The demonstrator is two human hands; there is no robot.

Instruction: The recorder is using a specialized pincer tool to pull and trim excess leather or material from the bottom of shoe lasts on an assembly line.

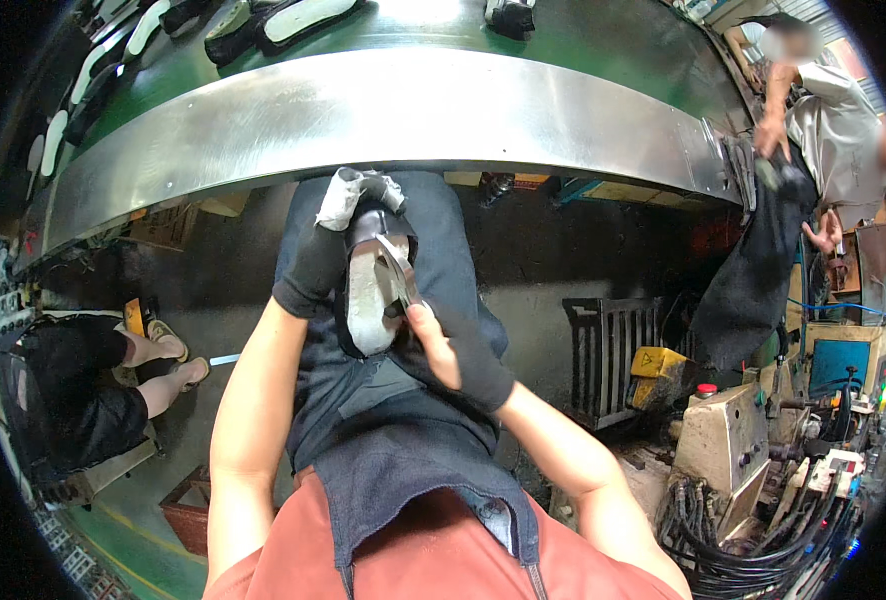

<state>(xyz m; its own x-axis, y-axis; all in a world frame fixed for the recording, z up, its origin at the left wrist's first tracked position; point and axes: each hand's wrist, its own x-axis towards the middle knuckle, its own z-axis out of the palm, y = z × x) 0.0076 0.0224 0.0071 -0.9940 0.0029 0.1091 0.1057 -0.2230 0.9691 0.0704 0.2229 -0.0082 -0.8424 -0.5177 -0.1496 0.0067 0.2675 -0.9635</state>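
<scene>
A dark shoe [365, 305] with its pale sole side turned up lies on my lap, over the dark apron. My left hand [311, 268], in a black fingerless glove with whitish wrapping about the fingers, is closed around the shoe's far end and left side. My right hand [458, 358], also in a black fingerless glove, grips a shiny metal hand tool [399, 270] with a curved, narrow end. The tool's end touches or lies just over the sole side near the far end; which of these I cannot tell. Its handle is mostly hidden in my right hand.
Beyond my knees runs a metal-edged bench [403, 110] with a green surface [423, 25], where several dark shoes [308, 18] lie. A co-worker [843, 130] stands at the far right. Another person's legs [158, 375] show at left. A machine box [720, 435] with cables stands at right.
</scene>
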